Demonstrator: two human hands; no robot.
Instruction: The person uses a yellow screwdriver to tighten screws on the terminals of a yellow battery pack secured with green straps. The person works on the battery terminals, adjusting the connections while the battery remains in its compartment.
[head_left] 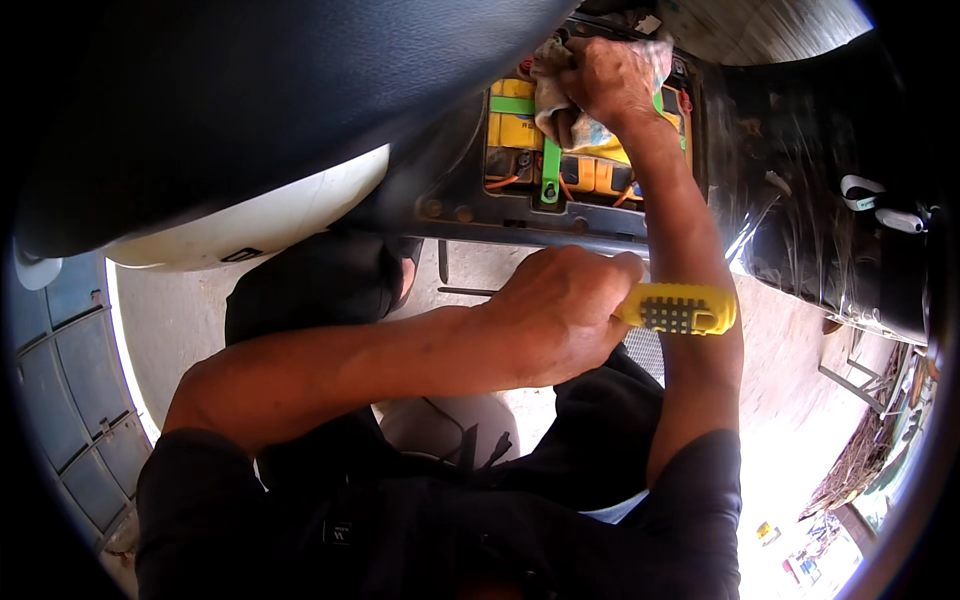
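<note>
My left hand (565, 315) is closed around a tool with a yellow handle and a black grid grip (682, 309). The tool's other end is hidden, so its kind does not show. Farther away, my right hand (612, 82) grips a patterned rag (556, 95) and presses it over the top of several yellow batteries (512, 130). They sit in a dark open compartment (560, 222), with green straps (551, 168) across them and orange wires (503, 184) at their near side. The rag and my hand cover part of the batteries.
A large black seat-like panel (250, 110) overhangs the left, above a white curved body panel (260, 215). Scratched black bodywork (785, 190) borders the compartment on the right. A metal stand (856, 375) stands at the far right on the pale floor (770, 400).
</note>
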